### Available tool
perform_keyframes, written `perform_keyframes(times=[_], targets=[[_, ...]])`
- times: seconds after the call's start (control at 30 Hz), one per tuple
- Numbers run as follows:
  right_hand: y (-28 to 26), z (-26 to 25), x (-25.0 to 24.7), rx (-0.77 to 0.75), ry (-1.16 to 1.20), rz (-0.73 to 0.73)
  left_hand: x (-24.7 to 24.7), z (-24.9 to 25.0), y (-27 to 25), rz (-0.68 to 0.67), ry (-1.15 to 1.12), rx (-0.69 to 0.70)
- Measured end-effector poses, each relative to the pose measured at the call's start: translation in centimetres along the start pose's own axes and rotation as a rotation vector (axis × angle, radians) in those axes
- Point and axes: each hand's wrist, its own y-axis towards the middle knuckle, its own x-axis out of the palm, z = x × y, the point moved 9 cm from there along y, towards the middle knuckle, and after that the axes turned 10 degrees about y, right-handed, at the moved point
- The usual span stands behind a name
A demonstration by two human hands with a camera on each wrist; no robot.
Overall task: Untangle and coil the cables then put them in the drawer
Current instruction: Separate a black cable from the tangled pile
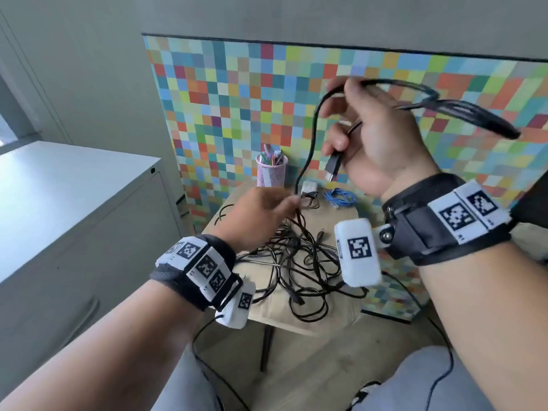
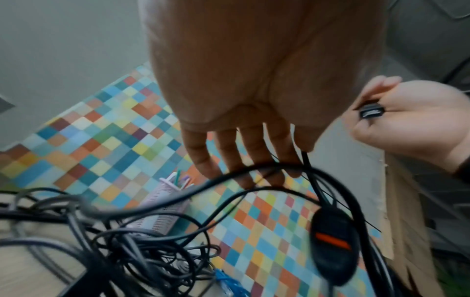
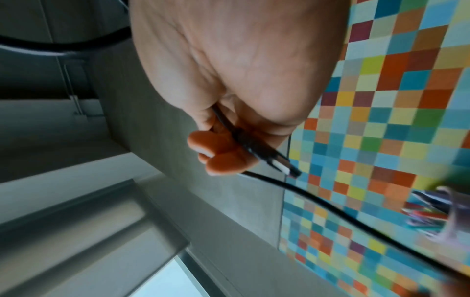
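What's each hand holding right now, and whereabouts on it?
Right hand grips the black cable near its plug end, loops hanging off it. Left hand pinches the same cable's run, just above the tangle.

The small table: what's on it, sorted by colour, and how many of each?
Black: 1 tangled pile of cables, its strands too knotted to count
Blue: 1 coiled cable
Pink: 1 mesh pen cup
White: 1 small adapter
Total: 4 on the small table, plus 1 black cable held up in the right hand.
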Motion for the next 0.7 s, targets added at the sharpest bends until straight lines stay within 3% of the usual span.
perform_keyframes(times=[0.17, 0.3, 0.4, 0.5, 0.57, 0.67, 0.7], targets=[[0.6, -3.4, -3.4, -0.117, 0.101, 0.145, -3.3, -2.5, 0.0, 0.184, -0.149, -0.120], [0.6, -1.7, -2.3, -0.036, 0.071, 0.069, -1.3, 0.4, 0.2, 0.023, -0.270, 0.001], [0.4, 0.4, 0.8, 0.055, -0.030, -0.063, 1.1, 2.3, 0.6, -0.016, -0.117, 0.085], [0.6, -0.6, 1.8, 0.015, -0.034, -0.093, 2.7, 2.0, 0.9, -0.049, -0.013, 0.089], [0.6, -2.4, 0.8, -0.040, 0.023, -0.054, 1.5, 1.1, 0.7, 0.036, -0.115, 0.006], [0.2, -4.3, -1.6, -0.074, 0.124, 0.016, -2.5, -1.2, 0.5, 0.315, -0.315, -0.122], [0.0, -4.5, -2.0, -0.077, 0.147, 0.025, -3.2, -1.4, 0.6, 0.341, -0.345, -0.122]])
